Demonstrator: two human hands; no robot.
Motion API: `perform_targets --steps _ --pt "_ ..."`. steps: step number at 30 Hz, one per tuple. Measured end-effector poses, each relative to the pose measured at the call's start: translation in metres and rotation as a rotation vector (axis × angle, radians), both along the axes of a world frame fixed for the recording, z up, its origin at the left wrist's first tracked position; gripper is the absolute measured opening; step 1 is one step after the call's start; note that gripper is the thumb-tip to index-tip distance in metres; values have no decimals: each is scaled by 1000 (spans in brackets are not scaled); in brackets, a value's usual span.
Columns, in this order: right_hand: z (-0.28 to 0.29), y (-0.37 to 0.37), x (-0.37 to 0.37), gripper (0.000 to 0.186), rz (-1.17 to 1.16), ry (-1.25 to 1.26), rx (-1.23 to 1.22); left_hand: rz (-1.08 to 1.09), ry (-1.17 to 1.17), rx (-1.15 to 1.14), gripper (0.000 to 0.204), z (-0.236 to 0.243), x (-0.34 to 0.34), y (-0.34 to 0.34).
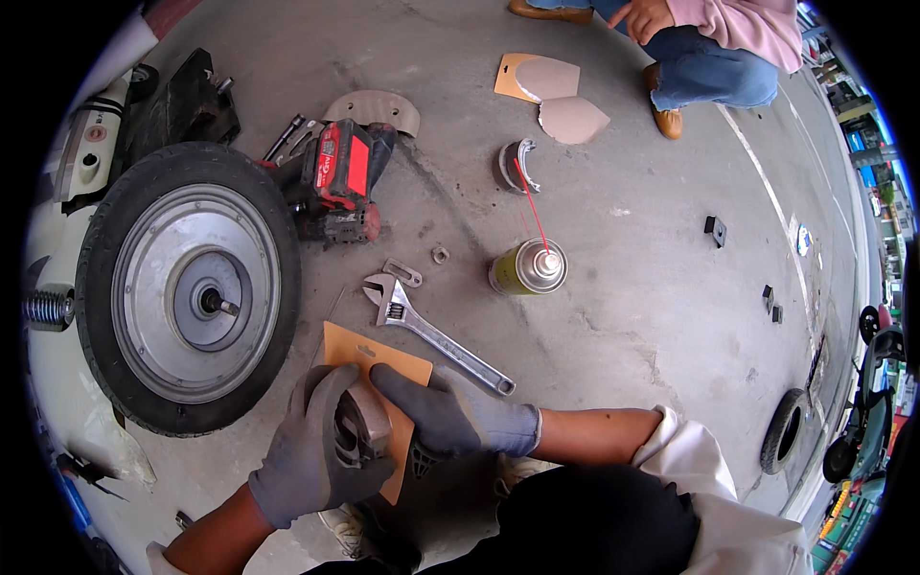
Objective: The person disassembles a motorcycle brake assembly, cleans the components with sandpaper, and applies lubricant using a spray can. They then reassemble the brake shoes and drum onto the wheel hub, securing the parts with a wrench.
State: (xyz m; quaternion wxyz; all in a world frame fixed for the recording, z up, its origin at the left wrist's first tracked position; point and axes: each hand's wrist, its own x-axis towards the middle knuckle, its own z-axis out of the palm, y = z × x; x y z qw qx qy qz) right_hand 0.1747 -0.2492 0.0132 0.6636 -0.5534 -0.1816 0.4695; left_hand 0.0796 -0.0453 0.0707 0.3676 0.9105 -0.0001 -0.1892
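My gloved left hand [321, 450] grips a curved metal brake shoe [369, 417] against an orange sheet [350, 340]. My gloved right hand [450, 412] holds that sheet from the right, thumb on its face, beside the shoe. Just beyond my hands lies a silver adjustable wrench [441, 345], with a small slotted metal piece [402, 271] and a nut [440, 255] above it. A wheel [196, 393] with a black tire and silver hub is at the left. A spray can [522, 273] with a red straw stands ahead, and another curved shoe [525, 163] sits behind it.
Red-black power tool [335, 168], curved plate [369, 107], cut cardboard pieces [572, 120] and white vehicle bodywork [72, 364] surround the work. Another person [719, 72] crouches at upper right. A loose tire [783, 431], small dark blocks [715, 230] and parked scooters [862, 402] are rightward.
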Motion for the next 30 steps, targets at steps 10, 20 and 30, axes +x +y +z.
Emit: perform_targets --steps 10,20,30 --pt "22 -3 -6 40 -230 358 -81 114 -29 -263 102 -14 -10 -16" --pt "-3 -11 -5 51 -256 559 57 90 92 -98 109 -1 3 -15" --pt "-13 -14 -7 58 -279 802 192 -68 -181 301 121 20 16 -18"
